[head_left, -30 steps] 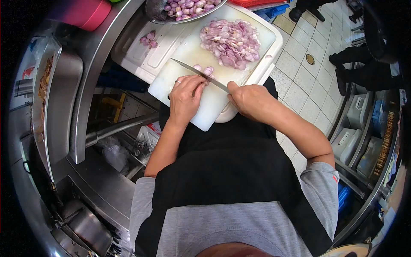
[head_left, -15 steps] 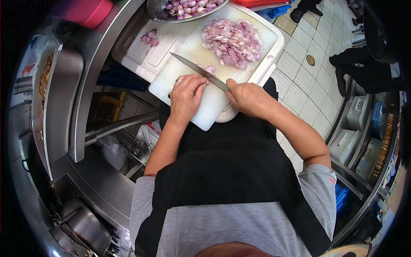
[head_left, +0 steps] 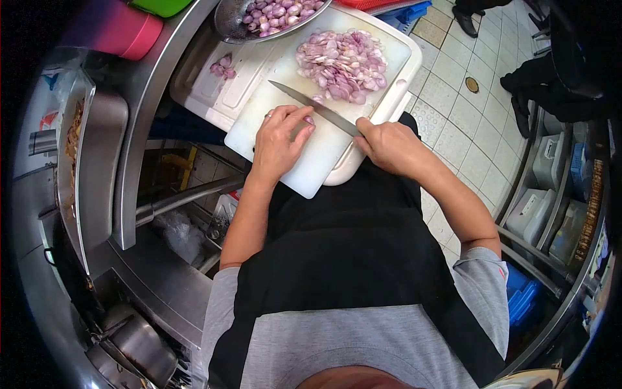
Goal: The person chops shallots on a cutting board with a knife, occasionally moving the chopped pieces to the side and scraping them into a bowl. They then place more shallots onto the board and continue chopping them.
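Observation:
My right hand (head_left: 392, 148) is wrapped round the handle of a kitchen knife (head_left: 340, 120), whose blade slants up and left across the white cutting board (head_left: 304, 170). Just below the blade, the thumb and fingertips of my left hand (head_left: 280, 141) pinch a small piece of shallot (head_left: 310, 120). A bit of cut shallot (head_left: 317, 99) lies at the far side of the blade. Beyond it a broad pile of sliced shallots (head_left: 342, 65) covers the upper part of the board.
A metal bowl (head_left: 223, 29) of whole peeled shallots stands at the far left of a white plastic lid (head_left: 194, 84) under the board. A few shallot pieces (head_left: 223, 67) lie on that lid. Left is a steel counter (head_left: 133, 155). Another person's legs (head_left: 538, 84) are at right.
The knife has shifted slightly right and down, away from my left fingertips. My left thumb and fingers have loosened, showing the shallot piece. The view has shifted a little.

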A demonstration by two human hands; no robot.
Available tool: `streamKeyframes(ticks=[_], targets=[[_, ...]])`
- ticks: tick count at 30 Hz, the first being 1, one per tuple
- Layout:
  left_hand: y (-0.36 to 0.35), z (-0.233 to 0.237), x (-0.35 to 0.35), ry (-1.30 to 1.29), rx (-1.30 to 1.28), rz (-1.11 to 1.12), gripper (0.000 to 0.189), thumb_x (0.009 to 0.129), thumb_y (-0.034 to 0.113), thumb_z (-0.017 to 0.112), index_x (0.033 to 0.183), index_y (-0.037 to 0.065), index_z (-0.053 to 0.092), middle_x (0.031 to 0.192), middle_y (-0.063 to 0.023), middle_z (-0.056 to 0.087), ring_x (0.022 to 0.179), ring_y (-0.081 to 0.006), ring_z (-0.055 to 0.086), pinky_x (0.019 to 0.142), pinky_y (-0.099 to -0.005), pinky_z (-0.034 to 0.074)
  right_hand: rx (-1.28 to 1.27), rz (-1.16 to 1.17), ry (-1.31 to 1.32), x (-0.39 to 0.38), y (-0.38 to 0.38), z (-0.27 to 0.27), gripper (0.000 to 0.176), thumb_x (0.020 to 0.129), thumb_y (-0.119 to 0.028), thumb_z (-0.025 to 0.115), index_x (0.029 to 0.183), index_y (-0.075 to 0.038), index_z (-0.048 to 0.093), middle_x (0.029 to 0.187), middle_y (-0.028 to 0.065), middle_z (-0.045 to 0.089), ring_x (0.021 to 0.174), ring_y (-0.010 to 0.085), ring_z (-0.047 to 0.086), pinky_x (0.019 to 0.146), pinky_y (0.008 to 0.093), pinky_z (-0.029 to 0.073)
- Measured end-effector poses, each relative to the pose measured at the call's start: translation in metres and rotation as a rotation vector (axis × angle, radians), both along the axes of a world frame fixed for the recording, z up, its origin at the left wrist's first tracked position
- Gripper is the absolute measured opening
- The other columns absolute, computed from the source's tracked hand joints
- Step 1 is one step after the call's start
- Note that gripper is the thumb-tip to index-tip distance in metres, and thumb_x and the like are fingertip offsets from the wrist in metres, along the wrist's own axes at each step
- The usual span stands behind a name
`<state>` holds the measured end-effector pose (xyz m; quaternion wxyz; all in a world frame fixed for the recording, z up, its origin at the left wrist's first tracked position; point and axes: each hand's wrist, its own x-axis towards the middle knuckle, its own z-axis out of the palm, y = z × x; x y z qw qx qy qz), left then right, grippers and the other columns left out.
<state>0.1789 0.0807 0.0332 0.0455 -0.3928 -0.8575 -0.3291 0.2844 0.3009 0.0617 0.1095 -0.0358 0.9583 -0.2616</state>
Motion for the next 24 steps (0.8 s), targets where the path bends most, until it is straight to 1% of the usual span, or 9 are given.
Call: streamKeyframes(ticks=[1, 2, 3, 4, 6, 9, 14, 20, 24], targets=[[-0.001, 0.000, 0.003, -0.001, -0.004, -0.002, 0.023, 0.083, 0.007, 0.071, 0.105, 0.007, 0.072, 0.106, -0.0105, 0.065, 0.093, -0.0286, 0.064, 0.083, -0.0380, 0.051, 0.058, 0.015, 0.017, 0.004, -0.002, 0.003, 0.026, 0.096, -0.026, 0.056, 0.097, -0.001, 0.050, 0.067, 0.0231, 0.063, 0.068, 0.0432, 0.065, 0.063, 0.0522, 0.052], [-0.003, 0.000, 0.006, -0.104, 0.065, 0.059, 0.023, 0.082, 0.006, 0.071, 0.105, 0.007, 0.072, 0.105, -0.0105, 0.066, 0.091, -0.0285, 0.065, 0.081, -0.0377, 0.052, 0.077, 0.036, 0.112, 0.009, -0.003, -0.001, 0.025, 0.096, -0.025, 0.057, 0.095, -0.001, 0.049, 0.063, 0.0200, 0.063, 0.064, 0.0408, 0.065, 0.057, 0.0508, 0.052], [-0.003, 0.000, 0.007, -0.205, 0.136, 0.121, 0.023, 0.082, 0.004, 0.071, 0.104, 0.007, 0.071, 0.104, -0.0105, 0.067, 0.089, -0.0284, 0.066, 0.078, -0.0374, 0.054, 0.076, 0.038, 0.112, 0.012, -0.004, -0.001, 0.025, 0.096, -0.025, 0.057, 0.095, -0.001, 0.049, 0.063, 0.0200, 0.063, 0.064, 0.0408, 0.065, 0.057, 0.0508, 0.052], [-0.003, -0.002, 0.007, -0.205, 0.136, 0.122, 0.023, 0.082, 0.004, 0.071, 0.104, 0.007, 0.071, 0.104, -0.0105, 0.067, 0.089, -0.0284, 0.066, 0.078, -0.0374, 0.054, 0.091, 0.053, 0.140, 0.013, -0.005, -0.001, 0.025, 0.096, -0.024, 0.057, 0.094, 0.000, 0.051, 0.061, 0.0191, 0.062, 0.062, 0.0393, 0.066, 0.055, 0.0493, 0.052], [-0.002, -0.006, 0.007, -0.008, 0.136, 0.066, 0.019, 0.080, 0.001, 0.072, 0.098, 0.006, 0.071, 0.098, -0.0101, 0.069, 0.085, -0.0281, 0.068, 0.075, -0.0370, 0.055, 0.107, 0.068, 0.166, 0.016, -0.006, 0.000, 0.024, 0.096, -0.022, 0.057, 0.093, 0.001, 0.052, 0.059, 0.0181, 0.062, 0.060, 0.0379, 0.066, 0.054, 0.0477, 0.053], [0.002, -0.008, 0.009, 0.069, 0.113, 0.073, 0.015, 0.079, 0.000, 0.072, 0.093, 0.006, 0.070, 0.093, -0.0094, 0.069, 0.086, -0.0283, 0.068, 0.076, -0.0373, 0.055, 0.131, 0.083, 0.180, 0.018, -0.005, 0.005, 0.023, 0.095, -0.021, 0.058, 0.092, 0.001, 0.051, 0.058, 0.0168, 0.061, 0.058, 0.0369, 0.066, 0.052, 0.0469, 0.052], [0.002, -0.010, 0.009, 0.110, 0.111, 0.077, 0.015, 0.078, -0.001, 0.072, 0.091, 0.005, 0.070, 0.094, -0.0098, 0.069, 0.086, -0.0282, 0.067, 0.075, -0.0377, 0.054, 0.143, 0.107, 0.157, 0.028, -0.004, 0.025, 0.020, 0.095, -0.019, 0.057, 0.090, 0.000, 0.050, 0.058, 0.0160, 0.062, 0.058, 0.0363, 0.066, 0.050, 0.0470, 0.051], [0.002, -0.011, 0.010, 0.135, 0.106, 0.070, 0.016, 0.077, -0.002, 0.072, 0.091, 0.005, 0.071, 0.094, -0.0098, 0.069, 0.085, -0.0279, 0.067, 0.074, -0.0374, 0.054, 0.060, 0.126, 0.209, 0.001, -0.013, -0.007, 0.019, 0.095, -0.019, 0.056, 0.091, 0.000, 0.050, 0.059, 0.0163, 0.062, 0.058, 0.0362, 0.066, 0.050, 0.0466, 0.051], [0.002, -0.012, 0.010, 0.140, 0.107, 0.070, 0.016, 0.076, -0.002, 0.072, 0.091, 0.006, 0.071, 0.094, -0.0094, 0.069, 0.084, -0.0274, 0.067, 0.073, -0.0370, 0.054, 0.054, 0.127, 0.186, -0.002, -0.010, 0.005, 0.022, 0.096, -0.020, 0.057, 0.092, -0.001, 0.048, 0.058, 0.0177, 0.060, 0.059, 0.0396, 0.064, 0.051, 0.0495, 0.049]])
